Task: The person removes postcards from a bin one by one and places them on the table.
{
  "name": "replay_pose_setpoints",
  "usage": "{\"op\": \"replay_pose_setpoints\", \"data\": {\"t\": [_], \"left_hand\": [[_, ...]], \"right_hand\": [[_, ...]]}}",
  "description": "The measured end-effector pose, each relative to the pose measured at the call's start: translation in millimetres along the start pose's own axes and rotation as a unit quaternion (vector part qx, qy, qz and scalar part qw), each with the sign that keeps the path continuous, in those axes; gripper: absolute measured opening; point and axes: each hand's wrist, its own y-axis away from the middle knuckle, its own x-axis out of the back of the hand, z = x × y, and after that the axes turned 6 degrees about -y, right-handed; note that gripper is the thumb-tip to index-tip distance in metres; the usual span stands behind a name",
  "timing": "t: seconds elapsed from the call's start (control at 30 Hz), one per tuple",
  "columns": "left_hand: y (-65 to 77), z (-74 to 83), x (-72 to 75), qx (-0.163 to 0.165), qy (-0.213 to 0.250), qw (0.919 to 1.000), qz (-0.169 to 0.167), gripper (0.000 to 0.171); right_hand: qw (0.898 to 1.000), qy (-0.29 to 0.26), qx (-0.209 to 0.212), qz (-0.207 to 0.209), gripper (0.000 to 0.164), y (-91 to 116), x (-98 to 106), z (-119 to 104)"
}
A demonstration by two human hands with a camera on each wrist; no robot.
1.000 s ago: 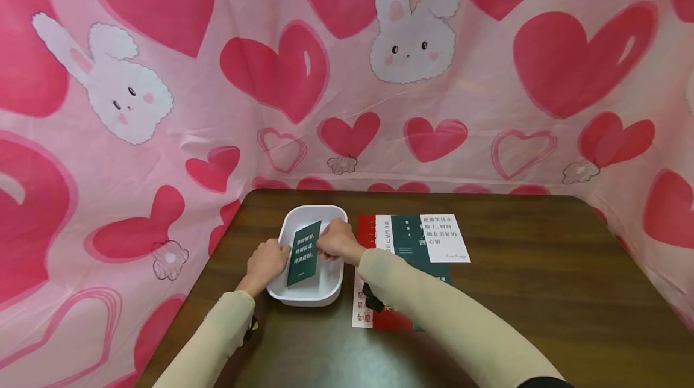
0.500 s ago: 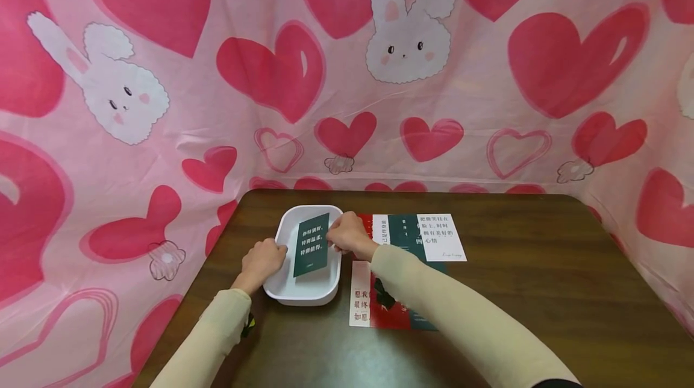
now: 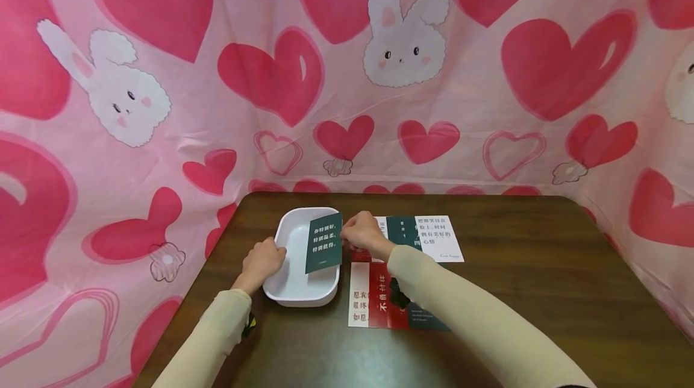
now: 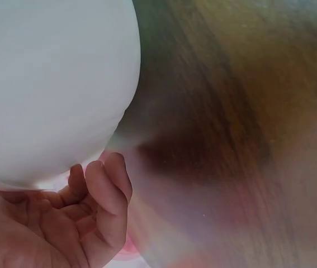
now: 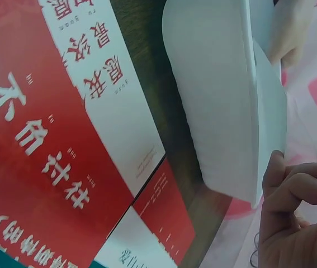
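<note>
A white plastic tub [image 3: 290, 282] stands on the left of the table. My left hand [image 3: 262, 262] holds its left rim; in the left wrist view the curled fingers [image 4: 105, 192] sit just beneath the tub's edge. A dark green card [image 3: 324, 242] with white writing leans over the tub's right side, its face turned up. The right edge of that card is pinched between the thumb and fingers of my right hand [image 3: 364, 234]. In the right wrist view this hand [image 5: 303, 218] appears by the tub's rim, fingers bent.
Just right of the tub, printed cards lie in two rows, edges overlapping. The back row ends in a white card [image 3: 440, 242] beside a green one [image 3: 401, 226]. In front are a white card [image 3: 358, 297] with red writing and a red card [image 3: 385, 297]. Pink heart-patterned cloth [image 3: 461, 93] hangs behind.
My right hand has moved right with the green card, from the middle of the tub to its right rim. My left hand stays at the left rim.
</note>
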Motion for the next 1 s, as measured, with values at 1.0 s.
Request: {"op": "replay_pose_setpoints", "data": {"t": [1.0], "left_hand": [[-3.5, -4.8, -5.4, -0.026, 0.038, 0.9987, 0.022, 0.056]], "right_hand": [[0.999, -0.022, -0.001, 0.035, 0.019, 17, 63, 29]]}}
